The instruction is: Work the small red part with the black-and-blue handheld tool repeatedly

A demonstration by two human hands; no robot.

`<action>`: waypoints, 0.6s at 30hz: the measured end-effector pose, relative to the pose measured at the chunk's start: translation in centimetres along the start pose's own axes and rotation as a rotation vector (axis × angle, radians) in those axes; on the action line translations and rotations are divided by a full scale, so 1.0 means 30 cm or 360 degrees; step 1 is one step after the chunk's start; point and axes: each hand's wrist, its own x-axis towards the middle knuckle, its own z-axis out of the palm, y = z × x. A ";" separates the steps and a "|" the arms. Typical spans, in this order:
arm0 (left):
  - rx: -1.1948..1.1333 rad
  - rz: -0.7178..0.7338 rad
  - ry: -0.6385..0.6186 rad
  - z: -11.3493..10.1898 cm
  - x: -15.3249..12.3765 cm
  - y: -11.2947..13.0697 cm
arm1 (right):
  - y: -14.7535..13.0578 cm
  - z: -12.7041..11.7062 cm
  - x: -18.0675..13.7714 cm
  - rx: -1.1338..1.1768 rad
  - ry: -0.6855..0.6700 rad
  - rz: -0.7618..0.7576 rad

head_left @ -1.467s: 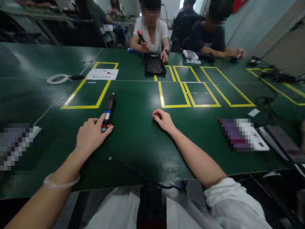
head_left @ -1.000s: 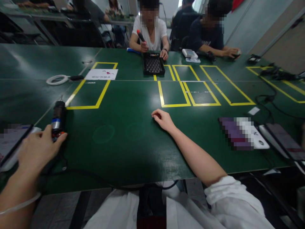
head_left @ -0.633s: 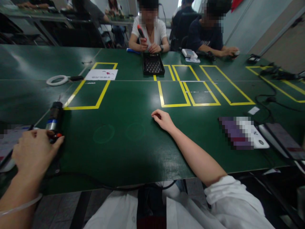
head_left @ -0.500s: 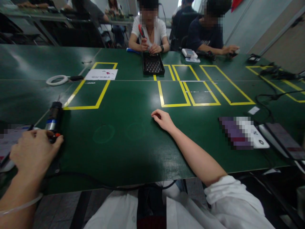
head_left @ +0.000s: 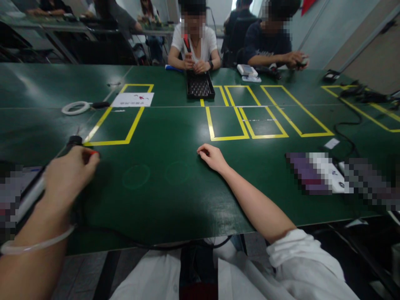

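A long green table (head_left: pixel 175 196) marked with yellow tape rectangles (head_left: pixel 118 114) carries a white ring (head_left: pixel 75 108), a paper sheet (head_left: pixel 133 99), a black tray (head_left: pixel 200 86) — and trailing cables (head_left: pixel 350 129).

Well beyond the hands, a white coiled ring of cable (head_left: pixel 75 108) lies beside a white printed paper sheet (head_left: pixel 133 99); a black gridded plastic tray (head_left: pixel 200 85) sits farther across the green table (head_left: pixel 175 196).

Dim overall, lit from overhead; pale glare streaks on the green table (head_left: pixel 175 125) at centre and upper left. Soft shadows under the left hand (head_left: pixel 70 177), itself motion-blurred. Wide-angle bending at the frame edges; pixelated patches at far left and right.
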 end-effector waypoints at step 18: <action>-0.1722 0.0879 -0.0913 0.285 -0.004 0.747 | 0.000 -0.009 0.006 0.0310 -0.0036 0.0039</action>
